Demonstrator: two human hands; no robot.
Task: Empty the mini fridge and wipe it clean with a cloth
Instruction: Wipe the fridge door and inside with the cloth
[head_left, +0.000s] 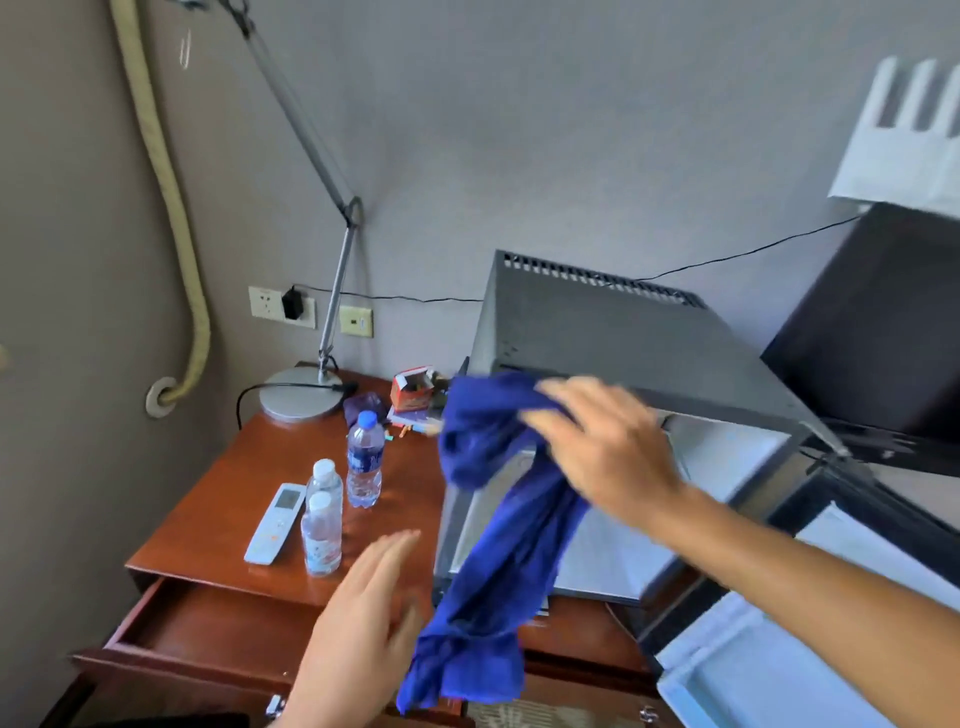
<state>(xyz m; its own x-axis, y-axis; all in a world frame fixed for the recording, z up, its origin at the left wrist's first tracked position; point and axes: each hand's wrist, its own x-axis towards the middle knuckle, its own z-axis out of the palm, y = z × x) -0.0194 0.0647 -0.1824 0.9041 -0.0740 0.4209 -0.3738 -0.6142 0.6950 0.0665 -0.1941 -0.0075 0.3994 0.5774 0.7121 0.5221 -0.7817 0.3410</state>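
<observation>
A dark grey mini fridge (613, 322) stands on the wooden desk (208, 499), its door (779, 670) swung open at the lower right. My right hand (602, 447) grips a long blue cloth (498, 551) in front of the fridge's opening; the cloth hangs down past the desk edge. My left hand (358, 618) hovers open beside the cloth's lower end, fingers apart, holding nothing. Three water bottles (363, 457) stand on the desk to the left of the fridge. The fridge's inside is mostly hidden by my arm and the cloth.
A white remote (275, 522) lies beside the bottles. A desk lamp (301, 395) stands at the back, with a small red box (413, 387) near it. The desk drawer (208, 618) is pulled open. A dark screen (883, 322) stands right of the fridge.
</observation>
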